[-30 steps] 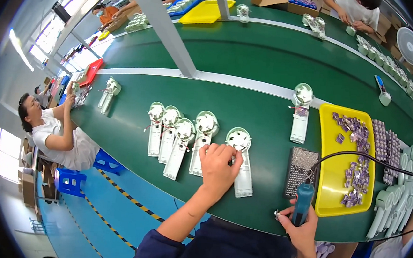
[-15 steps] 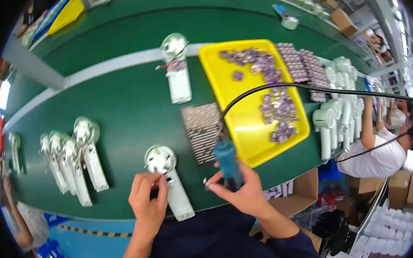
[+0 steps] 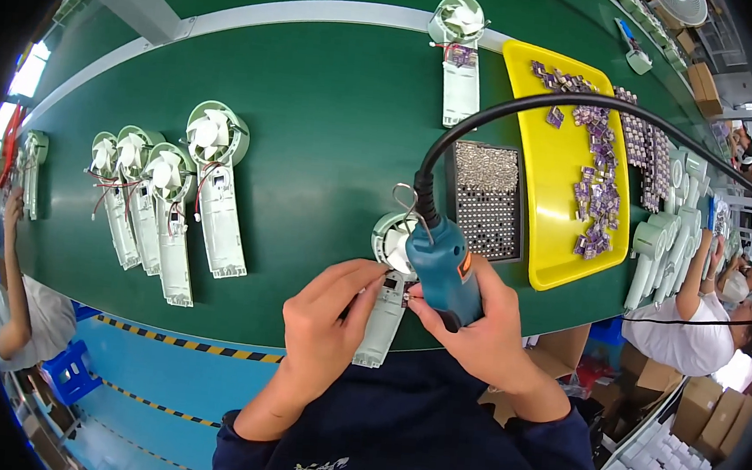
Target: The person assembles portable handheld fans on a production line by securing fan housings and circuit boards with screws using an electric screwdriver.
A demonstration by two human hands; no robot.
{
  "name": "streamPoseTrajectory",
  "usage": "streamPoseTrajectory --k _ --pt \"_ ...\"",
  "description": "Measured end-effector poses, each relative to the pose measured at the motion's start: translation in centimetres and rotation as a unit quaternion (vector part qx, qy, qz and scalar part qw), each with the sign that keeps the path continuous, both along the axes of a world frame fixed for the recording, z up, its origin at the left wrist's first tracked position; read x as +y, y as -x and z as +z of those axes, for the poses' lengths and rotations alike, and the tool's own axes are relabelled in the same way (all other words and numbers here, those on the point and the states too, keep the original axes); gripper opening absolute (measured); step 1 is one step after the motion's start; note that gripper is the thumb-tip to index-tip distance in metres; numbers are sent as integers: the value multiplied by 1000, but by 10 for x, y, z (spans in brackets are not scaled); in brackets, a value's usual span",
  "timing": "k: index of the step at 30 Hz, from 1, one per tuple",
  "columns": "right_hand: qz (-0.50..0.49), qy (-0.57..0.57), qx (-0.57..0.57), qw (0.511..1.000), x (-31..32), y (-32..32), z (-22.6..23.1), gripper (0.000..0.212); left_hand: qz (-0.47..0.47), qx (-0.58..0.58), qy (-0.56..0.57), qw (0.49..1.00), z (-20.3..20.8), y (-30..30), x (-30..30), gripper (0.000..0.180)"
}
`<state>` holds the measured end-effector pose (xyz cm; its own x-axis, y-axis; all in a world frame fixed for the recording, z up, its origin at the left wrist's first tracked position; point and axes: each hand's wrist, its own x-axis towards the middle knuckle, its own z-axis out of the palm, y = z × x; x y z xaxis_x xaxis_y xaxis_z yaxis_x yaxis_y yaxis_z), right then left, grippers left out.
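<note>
A pale green handheld fan shell (image 3: 377,328) with a white fan wheel (image 3: 400,247) lies before me, its handle toward me. My left hand (image 3: 330,313) bends over the shell's left side, thumb and fingertips drawn together beside the wheel; what they pinch is too small to make out. In the palm of my right hand (image 3: 490,328) rests a teal electric screwdriver (image 3: 445,271) with a hanging loop and a black cable. This hand's thumb and fingertip also pinch a small white connector (image 3: 407,297) at the shell's right edge. The screwdriver body covers part of the fan head.
A dark tray of small metal screws (image 3: 493,204) and a yellow tray (image 3: 545,239) with purple circuit boards sit right. Several fan shells (image 3: 219,214) lie left, another (image 3: 461,91) beyond. White fan housings (image 3: 658,240) stand far right. The black cable (image 3: 581,99) arches over the trays. Co-workers sit both sides.
My view has turned, so the table's things sit differently in it. My right hand has brought the screwdriver and connector over to the fan shell, close beside my left hand.
</note>
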<state>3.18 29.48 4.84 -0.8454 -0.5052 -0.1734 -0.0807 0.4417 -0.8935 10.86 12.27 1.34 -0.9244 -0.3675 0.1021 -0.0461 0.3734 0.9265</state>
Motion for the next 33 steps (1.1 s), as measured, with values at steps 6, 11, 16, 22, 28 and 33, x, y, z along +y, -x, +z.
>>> streamPoseTrajectory --k 6,11,16,22,28,33 --pt "-27 -34 29 999 -9 -10 -2 40 -8 6 13 1000 -2 4 -2 14" --pt "-28 -70 65 995 -13 -13 -5 44 12 18 4 1000 -12 3 5 15" --pt "-20 -77 86 993 -14 -15 -7 45 6 34 31 999 -13 4 2 15" --pt "-33 -74 87 993 -14 -18 -9 45 2 33 37 999 -15 4 1 14" --pt "-9 -76 95 993 -13 -18 -12 45 0 37 41 998 -17 1 0 14" --pt "-20 -99 95 990 -15 -18 -8 46 -2 41 35 999 -16 3 1 13"
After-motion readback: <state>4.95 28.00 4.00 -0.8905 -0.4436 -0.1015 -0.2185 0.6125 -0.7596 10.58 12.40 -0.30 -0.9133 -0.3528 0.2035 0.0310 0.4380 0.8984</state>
